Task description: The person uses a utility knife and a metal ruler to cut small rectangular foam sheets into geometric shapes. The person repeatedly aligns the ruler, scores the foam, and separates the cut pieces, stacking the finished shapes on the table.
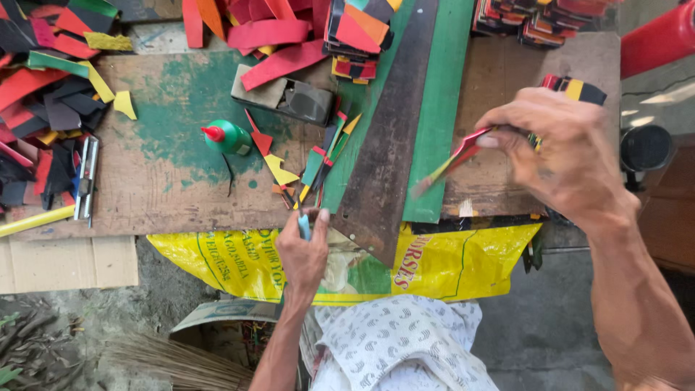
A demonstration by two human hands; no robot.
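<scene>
Pinching striped strip in raised right hand | left hand grips blue tool

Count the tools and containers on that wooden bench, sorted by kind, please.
Green glue bottle with red cap: 1
Silver utility knife: 1
Grey rectangular block: 1
Yellow stick at the left edge: 1
Total: 4

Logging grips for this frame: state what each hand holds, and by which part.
The right hand pinches a striped multicoloured strip at its upper end. The left hand grips a small light-blue object by its lower part; what it is cannot be told.
</scene>
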